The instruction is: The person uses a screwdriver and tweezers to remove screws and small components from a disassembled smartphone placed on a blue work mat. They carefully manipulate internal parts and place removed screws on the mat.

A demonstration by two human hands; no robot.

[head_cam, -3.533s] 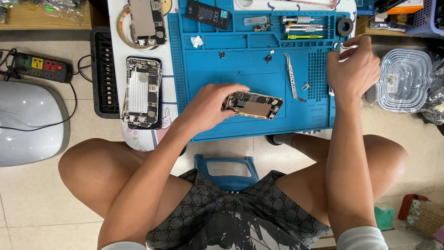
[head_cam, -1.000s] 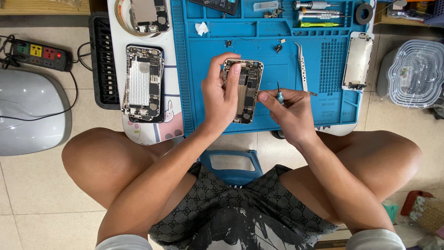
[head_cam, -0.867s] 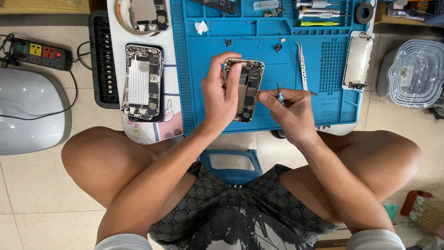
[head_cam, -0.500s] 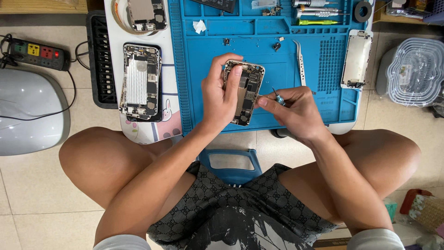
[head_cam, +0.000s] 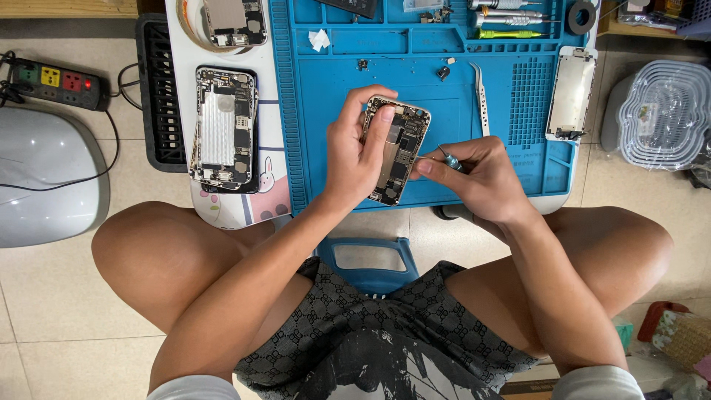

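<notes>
Blue repair mat [head_cam: 511,159] on the desk lies under both hands. The left hand [head_cam: 355,159] grips an opened phone [head_cam: 398,152], its palm hiding the phone's 9 o'clock edge. The right hand [head_cam: 478,181], at 3 o'clock, pinches a small screwdriver [head_cam: 448,157]; its tip seems to touch the phone. Tweezers [head_cam: 481,87] lie at 1 o'clock.

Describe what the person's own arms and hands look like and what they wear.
Both arms are bare from the pale short sleeves at the bottom edge down to the fingers. The left hand and right hand wear no gloves, and no ring, watch or band shows. Fingernails look short and plain.
</notes>
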